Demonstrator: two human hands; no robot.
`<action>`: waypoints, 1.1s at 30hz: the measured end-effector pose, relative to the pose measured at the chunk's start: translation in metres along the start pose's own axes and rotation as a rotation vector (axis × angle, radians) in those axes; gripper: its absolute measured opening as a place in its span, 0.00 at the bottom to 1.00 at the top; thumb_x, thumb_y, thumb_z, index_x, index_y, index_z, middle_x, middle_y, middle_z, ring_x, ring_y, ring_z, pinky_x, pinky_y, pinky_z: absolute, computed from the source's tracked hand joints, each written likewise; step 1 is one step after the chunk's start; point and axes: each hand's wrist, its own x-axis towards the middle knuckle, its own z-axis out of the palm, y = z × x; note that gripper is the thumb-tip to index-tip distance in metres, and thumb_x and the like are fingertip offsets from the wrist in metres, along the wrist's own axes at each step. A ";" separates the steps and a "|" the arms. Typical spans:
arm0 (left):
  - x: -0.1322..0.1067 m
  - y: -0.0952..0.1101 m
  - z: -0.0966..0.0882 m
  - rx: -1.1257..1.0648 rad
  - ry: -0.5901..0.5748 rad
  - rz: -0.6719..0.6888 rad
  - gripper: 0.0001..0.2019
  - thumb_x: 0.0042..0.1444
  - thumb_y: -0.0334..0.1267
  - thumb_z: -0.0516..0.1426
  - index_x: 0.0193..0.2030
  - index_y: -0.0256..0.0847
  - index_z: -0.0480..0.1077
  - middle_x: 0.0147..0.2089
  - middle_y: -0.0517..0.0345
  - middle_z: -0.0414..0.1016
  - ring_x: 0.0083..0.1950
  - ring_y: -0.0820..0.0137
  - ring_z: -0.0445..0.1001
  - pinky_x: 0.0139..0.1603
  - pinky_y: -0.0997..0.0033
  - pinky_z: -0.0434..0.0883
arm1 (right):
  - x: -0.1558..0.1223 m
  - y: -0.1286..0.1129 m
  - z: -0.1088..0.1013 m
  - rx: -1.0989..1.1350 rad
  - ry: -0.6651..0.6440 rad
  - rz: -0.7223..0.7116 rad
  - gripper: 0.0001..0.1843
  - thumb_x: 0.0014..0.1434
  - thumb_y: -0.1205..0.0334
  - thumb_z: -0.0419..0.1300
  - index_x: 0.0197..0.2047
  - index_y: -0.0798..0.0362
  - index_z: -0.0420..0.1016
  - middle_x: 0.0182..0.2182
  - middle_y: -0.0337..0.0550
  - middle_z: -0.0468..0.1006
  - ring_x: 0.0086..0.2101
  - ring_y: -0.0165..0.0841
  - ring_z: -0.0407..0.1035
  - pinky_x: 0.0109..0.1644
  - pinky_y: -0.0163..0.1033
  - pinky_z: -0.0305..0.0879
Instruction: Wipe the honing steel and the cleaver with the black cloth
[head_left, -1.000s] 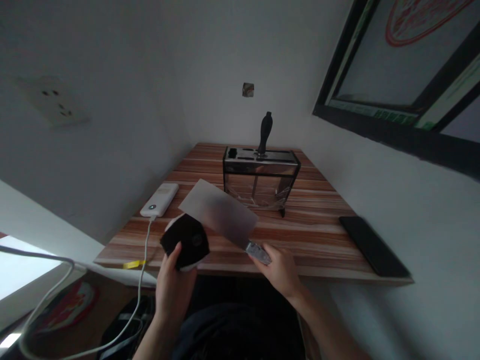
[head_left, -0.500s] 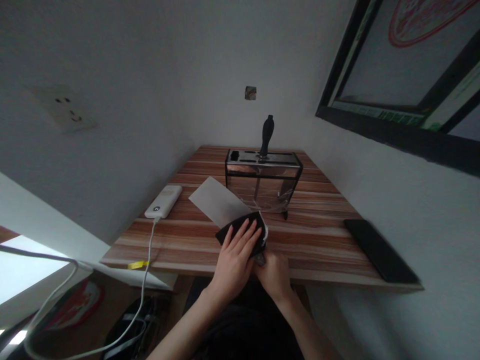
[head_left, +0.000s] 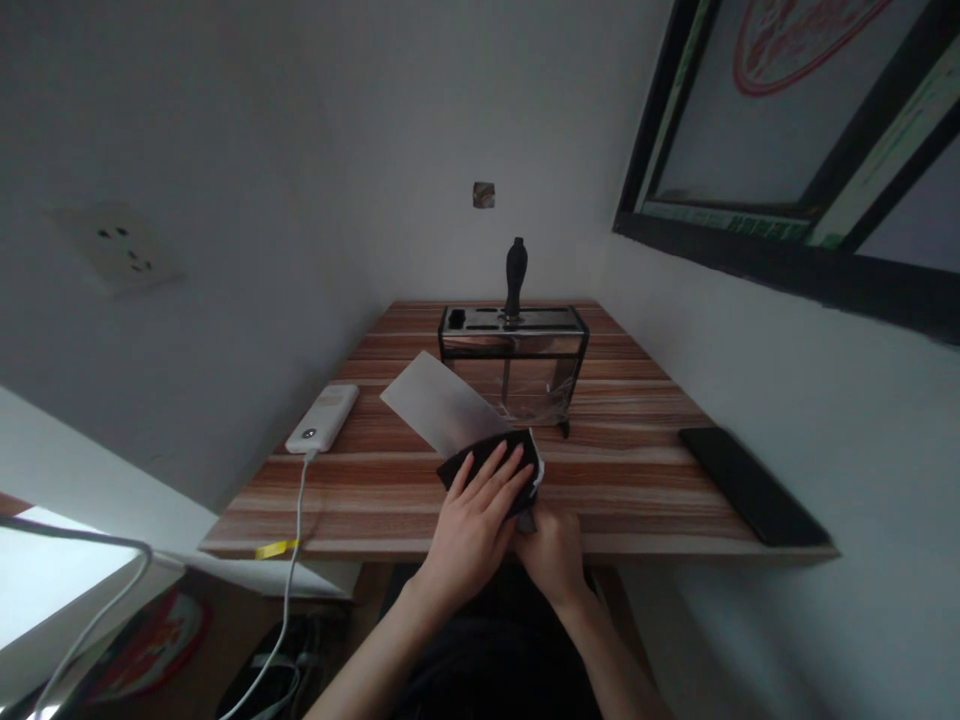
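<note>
A cleaver (head_left: 442, 402) with a broad pale blade points up and left over the table. Its handle end is in my right hand (head_left: 553, 550), whose fingers are wrapped round it; a grey bit shows beside the fist. My left hand (head_left: 476, 510) presses a black cloth (head_left: 465, 458) onto the blade near the handle, fingers long and slightly spread, thumb hidden. A torn-looking white edge shows at the cloth's right side. Behind the blade stands a clear-sided knife block (head_left: 514, 347) with a black-handled tool (head_left: 516, 275) upright in its top.
On the wood-grain table (head_left: 630, 480) a white power bank (head_left: 322, 418) lies at left, its cable (head_left: 298, 510) hanging over the front edge by yellow tape (head_left: 275, 549). A flat black object (head_left: 750, 485) lies at right. Walls close in on both sides, with a socket (head_left: 124, 250) at left.
The whole view has shifted slightly, so the table and block sit a little further left. Both hands keep their hold, and the cloth stays at nearly the same place on the blade.
</note>
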 end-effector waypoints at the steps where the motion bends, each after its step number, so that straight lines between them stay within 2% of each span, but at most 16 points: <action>1: 0.001 0.001 0.000 0.024 0.008 -0.018 0.26 0.61 0.31 0.48 0.66 0.45 0.50 0.69 0.59 0.49 0.70 0.66 0.44 0.67 0.52 0.45 | 0.000 0.000 0.000 0.008 0.009 -0.008 0.06 0.50 0.67 0.54 0.26 0.55 0.72 0.20 0.46 0.78 0.23 0.35 0.73 0.26 0.33 0.54; 5: 0.006 0.006 0.001 0.117 0.066 -0.106 0.27 0.62 0.33 0.47 0.67 0.47 0.45 0.70 0.60 0.44 0.70 0.65 0.42 0.67 0.51 0.45 | -0.001 0.000 -0.001 0.065 0.025 -0.036 0.05 0.52 0.65 0.55 0.30 0.55 0.72 0.23 0.44 0.78 0.25 0.34 0.73 0.28 0.32 0.56; 12: 0.024 0.001 -0.013 0.201 0.153 -0.150 0.26 0.63 0.36 0.47 0.67 0.46 0.47 0.70 0.59 0.46 0.70 0.64 0.43 0.67 0.52 0.44 | -0.004 0.002 0.000 0.021 0.099 -0.050 0.09 0.54 0.61 0.55 0.24 0.53 0.67 0.19 0.41 0.73 0.22 0.32 0.69 0.27 0.32 0.53; 17: 0.040 -0.013 -0.029 0.241 0.228 -0.186 0.24 0.63 0.36 0.45 0.67 0.44 0.49 0.70 0.57 0.45 0.70 0.64 0.41 0.67 0.52 0.43 | -0.005 0.004 0.002 0.026 0.142 -0.057 0.11 0.56 0.59 0.55 0.24 0.53 0.67 0.18 0.39 0.71 0.21 0.30 0.67 0.27 0.32 0.53; 27: 0.066 -0.060 -0.062 0.261 0.372 -0.255 0.24 0.64 0.36 0.44 0.67 0.41 0.48 0.70 0.53 0.44 0.70 0.63 0.40 0.67 0.50 0.41 | -0.005 0.005 0.003 -0.056 0.217 -0.106 0.13 0.56 0.59 0.54 0.22 0.52 0.65 0.16 0.38 0.70 0.20 0.30 0.65 0.27 0.33 0.50; 33: 0.067 -0.065 -0.059 0.262 0.430 -0.294 0.25 0.64 0.36 0.44 0.67 0.40 0.47 0.70 0.49 0.43 0.70 0.61 0.39 0.66 0.46 0.40 | -0.005 0.004 0.003 -0.063 0.216 -0.113 0.12 0.56 0.60 0.54 0.23 0.53 0.67 0.16 0.38 0.70 0.20 0.30 0.65 0.27 0.34 0.51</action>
